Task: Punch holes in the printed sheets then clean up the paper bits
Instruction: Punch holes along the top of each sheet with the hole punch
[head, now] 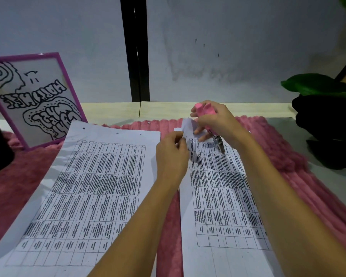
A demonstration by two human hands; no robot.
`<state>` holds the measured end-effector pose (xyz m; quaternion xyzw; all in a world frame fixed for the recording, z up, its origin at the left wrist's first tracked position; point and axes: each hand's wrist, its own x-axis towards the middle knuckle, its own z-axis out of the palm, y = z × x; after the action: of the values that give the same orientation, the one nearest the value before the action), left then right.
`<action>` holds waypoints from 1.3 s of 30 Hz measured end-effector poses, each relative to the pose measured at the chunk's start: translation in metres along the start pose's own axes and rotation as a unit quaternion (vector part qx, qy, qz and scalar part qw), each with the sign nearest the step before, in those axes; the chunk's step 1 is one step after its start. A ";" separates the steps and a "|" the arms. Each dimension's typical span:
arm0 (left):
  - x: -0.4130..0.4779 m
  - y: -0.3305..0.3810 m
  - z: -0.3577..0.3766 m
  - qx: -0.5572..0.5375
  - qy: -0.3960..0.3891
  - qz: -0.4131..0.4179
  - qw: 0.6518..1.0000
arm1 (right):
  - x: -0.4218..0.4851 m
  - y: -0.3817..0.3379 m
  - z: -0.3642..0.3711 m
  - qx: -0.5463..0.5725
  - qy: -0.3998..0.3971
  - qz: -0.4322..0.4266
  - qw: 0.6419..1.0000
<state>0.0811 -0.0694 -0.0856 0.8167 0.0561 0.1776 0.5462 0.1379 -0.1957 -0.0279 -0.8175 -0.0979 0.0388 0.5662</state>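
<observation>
**Hands working a pink hole punch at the far edge of a printed sheet**

Seen from above, two printed sheets lie side by side on a fluffy pink mat [284, 148] that covers a pale table [112, 109]. Both sheets carry dense tables of small black text.

The left sheet [92, 186] lies towards the mat's left side. Three punched holes [83, 128] are spaced along its far edge.

The right sheet [222, 196] lies towards the mat's right side, with a strip of pink showing between the two. The left hand [171, 154] pinches this sheet's far left corner between thumb and fingers, and the corner is lifted off the mat.

The right hand [214, 120] is over the same far edge, its fingers curled round the pink handles of a plier-style hole punch [200, 108]. The punch's metal head points down at the sheet's far edge. It is unclear whether the head touches the paper.

At the table's far left corner a line drawing in a purple frame [38, 96] stands tilted back. At the right edge are green leaves [312, 84] above a dark shape [328, 126] too dim to identify.
</observation>
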 end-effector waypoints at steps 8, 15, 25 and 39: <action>0.007 -0.008 -0.001 -0.155 0.031 -0.003 0.987 | -0.002 -0.005 -0.004 -0.048 -0.031 0.023 0.998; 0.007 -0.007 0.002 -0.157 -0.010 -0.021 0.987 | -0.005 -0.014 -0.002 -0.097 -0.047 0.027 0.994; 0.005 -0.007 0.003 -0.177 -0.035 -0.015 0.984 | -0.009 -0.020 -0.026 -0.115 -0.054 0.059 0.990; 0.008 -0.011 0.007 -0.230 0.013 0.001 0.973 | -0.023 -0.007 -0.083 -0.122 -0.030 0.126 0.984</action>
<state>0.0918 -0.0691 -0.0965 0.6665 0.0201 0.1967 0.7188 0.1286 -0.2743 0.0075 -0.8845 -0.0145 0.1220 0.4500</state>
